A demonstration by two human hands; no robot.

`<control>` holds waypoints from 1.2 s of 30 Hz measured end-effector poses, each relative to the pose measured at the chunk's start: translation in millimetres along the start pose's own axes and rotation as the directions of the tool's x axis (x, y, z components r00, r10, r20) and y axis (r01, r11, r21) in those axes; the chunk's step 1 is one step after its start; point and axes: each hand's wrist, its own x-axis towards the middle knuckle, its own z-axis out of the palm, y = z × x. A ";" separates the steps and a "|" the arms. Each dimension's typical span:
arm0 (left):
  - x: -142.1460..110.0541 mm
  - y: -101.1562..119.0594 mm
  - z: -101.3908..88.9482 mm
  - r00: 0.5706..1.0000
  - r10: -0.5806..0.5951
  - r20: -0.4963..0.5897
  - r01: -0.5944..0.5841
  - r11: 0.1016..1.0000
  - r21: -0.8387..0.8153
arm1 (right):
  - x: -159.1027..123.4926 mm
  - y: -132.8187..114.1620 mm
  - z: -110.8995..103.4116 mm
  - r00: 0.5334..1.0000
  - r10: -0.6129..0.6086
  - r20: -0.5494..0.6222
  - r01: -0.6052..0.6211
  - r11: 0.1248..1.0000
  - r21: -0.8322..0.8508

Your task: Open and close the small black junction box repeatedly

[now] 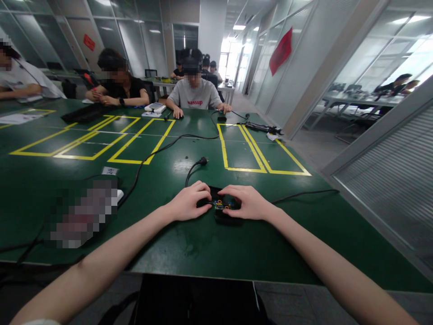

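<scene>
A small circuit board (219,206) with orange ring-shaped parts lies between my hands, over an open black plastic case (228,220) close to the table's near side. My left hand (190,201) pinches at the board's left end, thumb below and fingers curled above; a dark piece inside that curl is too dim to name. From the right, my right hand (253,203) closes thumb and fingers around the board's other end. A black cord with a plug (203,161) rises just beyond my left hand. Another black cable (304,194) runs out to the right.
Yellow tape rectangles (245,170) mark the green table (189,257). A pixelated object (84,214) lies at left beside a long black cable (135,176). A black tray (83,113), a white device (155,108) and a black folded stand (259,127) are farther off. Several people sit beyond.
</scene>
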 end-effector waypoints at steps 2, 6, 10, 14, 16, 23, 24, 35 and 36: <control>0.0 -0.1 -0.3 1.000 0.000 -0.004 -0.001 1.000 -0.009 | -0.1 -0.3 0.0 0.999 -0.029 0.016 0.030 0.999 -0.022; 0.0 -0.2 -0.6 1.000 0.001 -0.020 -0.002 0.999 -0.046 | -0.3 0.1 1.5 0.998 -0.050 0.034 0.053 0.996 -0.070; 0.9 -1.0 1.0 0.999 -0.016 -0.042 0.012 0.994 -0.105 | 1.5 4.3 5.6 1.000 -0.015 -0.006 0.014 0.990 -0.139; 2.2 -3.4 0.3 0.999 -0.016 -0.042 0.011 0.994 -0.112 | 6.4 7.1 11.8 0.998 0.026 -0.060 -0.036 0.985 -0.169; 2.3 -5.4 -1.4 0.999 -0.006 -0.051 0.002 0.996 -0.090 | 8.2 6.1 13.6 0.996 0.036 -0.076 -0.049 0.984 -0.172; -0.7 -16.1 -9.5 0.995 -0.021 -0.097 0.027 0.998 0.060 | 1.8 7.2 1.7 0.993 0.049 -0.103 -0.062 0.991 -0.120; -1.1 -17.7 -10.6 0.994 -0.032 -0.101 0.038 0.998 0.053 | 0.4 9.4 -0.9 0.994 0.060 -0.086 -0.069 0.991 -0.115; -1.8 2.0 -16.8 0.986 -0.043 -0.163 0.007 0.976 -0.217 | -6.0 10.4 -15.7 0.985 0.126 -0.119 -0.094 0.965 0.247; -2.6 5.4 -15.8 0.990 -0.033 -0.139 -0.002 0.969 -0.247 | -7.1 9.8 -16.6 0.989 0.134 -0.069 -0.107 0.948 0.300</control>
